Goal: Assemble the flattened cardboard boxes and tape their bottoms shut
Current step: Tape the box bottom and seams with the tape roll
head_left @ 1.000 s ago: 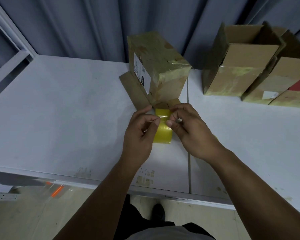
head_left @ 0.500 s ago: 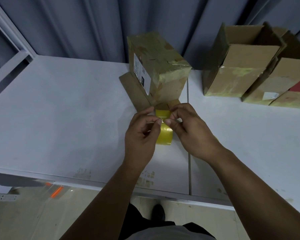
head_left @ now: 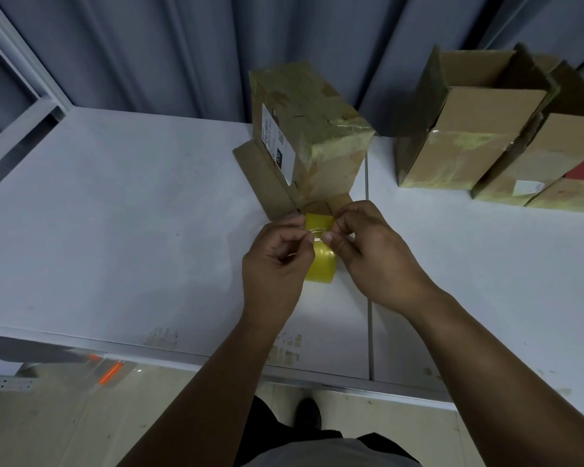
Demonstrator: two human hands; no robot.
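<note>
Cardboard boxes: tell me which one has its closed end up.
The white-labelled box beyond the tape roll, flaps splayed flat; the nearest box at right is open-topped.

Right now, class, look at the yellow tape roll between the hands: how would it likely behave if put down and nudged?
The yellow tape roll is round, so on its edge it would probably roll; flat, it should stay. Its glossy face looks slippery, though the left hand and right hand pinch at its top, suggesting a sticky end.
</note>
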